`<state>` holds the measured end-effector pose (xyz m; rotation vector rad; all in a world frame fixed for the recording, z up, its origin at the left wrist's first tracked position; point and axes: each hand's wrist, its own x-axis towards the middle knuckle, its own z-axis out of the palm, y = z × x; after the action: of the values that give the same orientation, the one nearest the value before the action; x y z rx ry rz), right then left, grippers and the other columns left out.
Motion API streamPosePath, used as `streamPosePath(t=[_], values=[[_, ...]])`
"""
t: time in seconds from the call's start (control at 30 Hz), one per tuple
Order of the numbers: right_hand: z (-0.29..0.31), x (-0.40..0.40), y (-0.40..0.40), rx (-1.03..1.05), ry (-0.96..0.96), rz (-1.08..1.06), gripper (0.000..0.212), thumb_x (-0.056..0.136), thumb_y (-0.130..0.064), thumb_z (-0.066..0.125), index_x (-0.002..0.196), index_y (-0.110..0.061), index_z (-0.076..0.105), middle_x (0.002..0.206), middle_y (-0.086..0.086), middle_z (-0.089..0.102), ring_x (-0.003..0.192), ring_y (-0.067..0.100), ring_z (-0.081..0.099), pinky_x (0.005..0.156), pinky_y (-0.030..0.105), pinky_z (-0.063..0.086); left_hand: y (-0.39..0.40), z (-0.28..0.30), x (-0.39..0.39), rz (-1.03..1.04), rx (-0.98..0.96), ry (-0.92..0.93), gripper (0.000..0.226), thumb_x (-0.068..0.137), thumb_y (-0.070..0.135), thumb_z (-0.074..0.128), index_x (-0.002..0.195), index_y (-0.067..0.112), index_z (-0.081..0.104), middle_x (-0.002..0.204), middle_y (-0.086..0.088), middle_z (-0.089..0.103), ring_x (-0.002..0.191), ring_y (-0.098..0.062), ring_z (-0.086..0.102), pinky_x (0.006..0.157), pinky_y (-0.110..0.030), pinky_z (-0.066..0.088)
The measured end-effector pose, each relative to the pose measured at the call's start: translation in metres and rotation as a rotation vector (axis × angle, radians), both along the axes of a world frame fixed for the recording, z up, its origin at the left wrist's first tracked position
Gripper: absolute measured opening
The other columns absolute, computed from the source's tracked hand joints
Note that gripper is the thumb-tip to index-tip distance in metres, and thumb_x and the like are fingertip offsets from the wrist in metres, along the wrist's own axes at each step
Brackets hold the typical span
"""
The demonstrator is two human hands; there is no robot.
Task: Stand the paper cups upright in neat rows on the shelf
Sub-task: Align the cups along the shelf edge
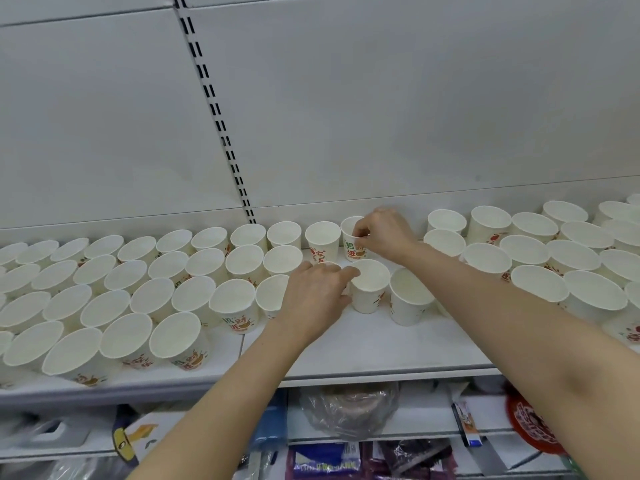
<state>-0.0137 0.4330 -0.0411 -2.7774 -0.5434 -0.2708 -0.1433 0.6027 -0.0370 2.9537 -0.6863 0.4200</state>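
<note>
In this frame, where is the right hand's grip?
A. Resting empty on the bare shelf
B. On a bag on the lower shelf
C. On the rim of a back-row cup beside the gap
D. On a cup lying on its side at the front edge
C: the right hand pinches the rim of an upright back-row cup, while the left hand touches a nearer cup.

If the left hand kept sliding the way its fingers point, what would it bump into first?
Its fingers already touch it: the left hand meets the upright paper cup just ahead. Beyond that stands another cup, though depth is hard to judge.
</note>
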Motion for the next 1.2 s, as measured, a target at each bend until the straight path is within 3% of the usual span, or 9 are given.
streamPosePath(t=[0.17, 0.33, 0.43, 0.57, 0.73, 0.87, 1.03, 1.2], values=[[0.011, -0.017, -0.004, 0.214, 0.008, 0.01, 0.017, 0.082, -0.033, 0.071, 0.095, -0.022, 0.073, 0.09, -0.008, 0.071, 0.091, 0.015, 0.056, 0.075, 0.029, 0.042, 0.003, 0.0, -0.008, 0.056, -0.074, -0.031, 0.039, 0.089, 0.032, 0.064, 0.126, 0.03, 0.055, 0.109, 0.01, 0.068, 0.105, -0.016, 0.059, 0.087, -0.031, 0.038], [0.024, -0.073, -0.033, 0.382, 0.079, 0.079, 0.006, 0.079, -0.033, 0.074, 0.08, -0.026, 0.074, 0.079, -0.015, 0.07, 0.08, 0.002, 0.06, 0.074, 0.025, 0.046, 0.006, -0.002, -0.009, 0.14, -0.075, -0.027, 0.018, 0.086, 0.035, 0.065, 0.103, 0.028, 0.065, 0.104, 0.009, 0.069, 0.1, -0.016, 0.059, 0.085, -0.031, 0.035], [0.021, -0.108, -0.042, 0.293, 0.157, 0.149, 0.017, 0.067, -0.039, 0.083, 0.078, -0.029, 0.074, 0.078, -0.016, 0.069, 0.081, 0.001, 0.059, 0.073, 0.022, 0.045, 0.006, -0.004, -0.005, 0.167, -0.093, -0.012, 0.01, 0.087, 0.031, 0.062, 0.093, 0.026, 0.069, 0.095, 0.005, 0.07, 0.093, -0.019, 0.06, 0.083, -0.031, 0.035], [0.008, -0.113, -0.036, 0.113, 0.016, 0.152, 0.017, 0.066, -0.033, 0.083, 0.079, -0.029, 0.074, 0.077, -0.012, 0.069, 0.084, 0.012, 0.056, 0.076, 0.03, 0.044, 0.006, -0.005, 0.008, 0.199, -0.091, -0.02, 0.009, 0.086, 0.027, 0.06, 0.085, 0.024, 0.068, 0.087, 0.003, 0.07, 0.087, -0.021, 0.061, 0.079, -0.032, 0.034], [0.003, -0.095, -0.031, 0.125, -0.01, 0.056, 0.01, 0.074, -0.021, 0.074, 0.079, -0.03, 0.073, 0.082, -0.003, 0.068, 0.086, 0.016, 0.055, 0.07, 0.028, 0.037, 0.009, -0.004, 0.025, 0.206, -0.095, -0.005, 0.01, 0.083, 0.028, 0.065, 0.092, 0.026, 0.068, 0.094, 0.004, 0.072, 0.093, -0.021, 0.062, 0.075, -0.03, 0.027], [0.009, -0.083, -0.031, 0.128, 0.073, 0.072, 0.012, 0.078, -0.012, 0.068, 0.078, -0.025, 0.07, 0.083, -0.005, 0.068, 0.087, 0.013, 0.053, 0.074, 0.035, 0.046, 0.021, 0.006, 0.032, 0.163, 0.021, 0.049, 0.027, 0.08, 0.025, 0.068, 0.106, 0.03, 0.068, 0.105, 0.006, 0.07, 0.101, -0.02, 0.06, 0.081, -0.03, 0.03], [0.011, -0.078, -0.023, 0.042, 0.098, 0.074, 0.014, 0.079, -0.012, 0.065, 0.077, -0.026, 0.067, 0.086, -0.003, 0.066, 0.085, 0.017, 0.056, 0.076, 0.039, 0.048, 0.026, 0.008, 0.037, 0.17, 0.102, 0.016, 0.015, 0.084, 0.018, 0.059, 0.09, 0.026, 0.07, 0.092, 0.002, 0.071, 0.089, -0.023, 0.06, 0.08, -0.031, 0.03], [0.01, -0.076, -0.02, 0.053, 0.086, 0.063, 0.022, 0.08, -0.015, 0.063, 0.073, -0.035, 0.058, 0.086, -0.005, 0.065, 0.085, 0.013, 0.052, 0.076, 0.041, 0.049, 0.027, 0.005, 0.043, 0.149, 0.106, 0.01, 0.012, 0.083, 0.018, 0.059, 0.087, 0.024, 0.07, 0.087, 0.002, 0.071, 0.086, -0.023, 0.06, 0.08, -0.032, 0.03]])
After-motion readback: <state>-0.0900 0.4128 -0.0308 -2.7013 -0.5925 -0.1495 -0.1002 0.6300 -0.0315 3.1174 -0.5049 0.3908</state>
